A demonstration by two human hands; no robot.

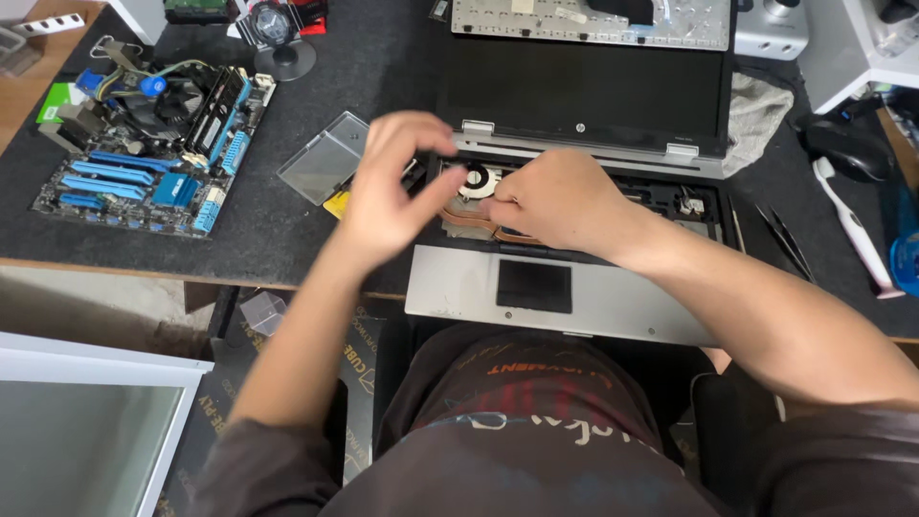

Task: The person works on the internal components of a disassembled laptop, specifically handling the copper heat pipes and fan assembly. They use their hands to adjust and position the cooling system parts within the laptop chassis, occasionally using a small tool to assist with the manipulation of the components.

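Note:
An opened silver laptop (450, 287) lies at the desk's front edge with its keyboard removed, showing a cooling fan (476, 179) and copper heat pipes (466, 226). My right hand (550, 199) rests on the exposed inside, fingers curled down beside the fan; what they pinch is hidden. My left hand (397, 187) hovers blurred just left of the fan, fingers bent, with nothing visible in it. The dark laptop screen (584, 91) leans back behind both hands.
A blue desktop motherboard (144, 144) sits at the left. A clear plastic lid (324, 158) lies next to my left hand. The detached keyboard (593, 21) rests behind the screen. Tweezers (785, 239) and a white-handled brush (850, 225) lie right. A watch (273, 24) is at the back.

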